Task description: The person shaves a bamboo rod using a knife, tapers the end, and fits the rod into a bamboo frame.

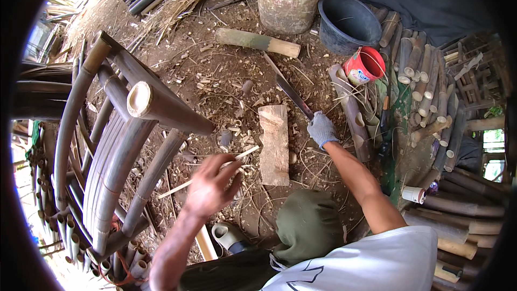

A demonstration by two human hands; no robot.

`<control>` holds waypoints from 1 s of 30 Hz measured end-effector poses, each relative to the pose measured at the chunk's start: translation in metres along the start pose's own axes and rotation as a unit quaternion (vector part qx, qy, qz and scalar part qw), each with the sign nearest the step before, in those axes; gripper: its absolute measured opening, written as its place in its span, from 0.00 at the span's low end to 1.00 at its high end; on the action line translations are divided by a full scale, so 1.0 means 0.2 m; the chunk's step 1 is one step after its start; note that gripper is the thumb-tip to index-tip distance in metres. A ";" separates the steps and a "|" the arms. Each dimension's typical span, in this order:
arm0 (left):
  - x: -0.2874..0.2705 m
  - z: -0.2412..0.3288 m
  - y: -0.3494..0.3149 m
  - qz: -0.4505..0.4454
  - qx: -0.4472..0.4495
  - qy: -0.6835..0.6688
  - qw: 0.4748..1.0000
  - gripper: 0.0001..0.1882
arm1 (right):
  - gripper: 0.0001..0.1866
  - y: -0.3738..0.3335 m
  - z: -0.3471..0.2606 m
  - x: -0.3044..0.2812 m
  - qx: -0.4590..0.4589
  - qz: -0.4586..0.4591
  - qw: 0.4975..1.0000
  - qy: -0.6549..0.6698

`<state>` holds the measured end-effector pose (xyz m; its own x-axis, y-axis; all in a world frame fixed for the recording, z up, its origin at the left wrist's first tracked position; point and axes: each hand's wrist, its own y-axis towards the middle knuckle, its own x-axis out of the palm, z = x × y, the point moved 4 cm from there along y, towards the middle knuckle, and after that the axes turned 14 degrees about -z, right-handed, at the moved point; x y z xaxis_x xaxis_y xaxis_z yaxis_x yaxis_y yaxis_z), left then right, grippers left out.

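My bare left hand [211,186] is closed round a thin pale bamboo strip [247,152], which sticks out on both sides of the fingers. In a grey knitted glove, my right hand [323,129] grips a machete [293,96]; its dark blade points forward and to the left. Between the hands a rough wooden block [274,145] lies on the dirt floor. The strip's right end comes close to the block's left edge. The machete's handle is mostly covered by the glove.
A bamboo chair frame [121,172] stands at the left. Ahead are a cut bamboo piece [258,42], a white bucket [291,0], a black tub [350,24] and a red pail [364,66]. Stacked bamboo poles [431,89] line the right side. Shavings litter the floor.
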<state>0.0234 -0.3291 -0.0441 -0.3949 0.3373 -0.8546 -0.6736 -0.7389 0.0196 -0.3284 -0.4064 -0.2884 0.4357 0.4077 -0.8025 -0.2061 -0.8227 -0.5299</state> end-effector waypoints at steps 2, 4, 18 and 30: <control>0.20 0.07 0.15 -0.024 0.006 -0.052 0.998 0.14 | 0.15 -0.01 -0.01 -0.04 -0.059 -0.005 0.997 0.041; 0.33 0.20 0.27 -0.035 -0.016 -0.037 0.999 0.17 | 0.15 -0.06 0.00 -0.08 -0.112 0.021 0.987 0.116; -0.64 0.22 0.79 0.361 -0.026 -0.536 0.763 0.23 | 0.14 -1.01 -0.27 -0.46 -0.396 -0.115 0.808 0.422; -0.52 0.44 0.23 0.349 0.014 -0.233 0.907 0.17 | 0.27 -1.51 -0.39 -0.82 -0.399 -0.052 0.802 0.442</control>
<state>-0.0209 -0.3470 0.0904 -0.9488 0.0073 -0.3159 -0.1699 -0.8548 0.4903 -0.2686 -0.2557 0.0254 0.9373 0.3414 -0.0709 0.3449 -0.9375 0.0455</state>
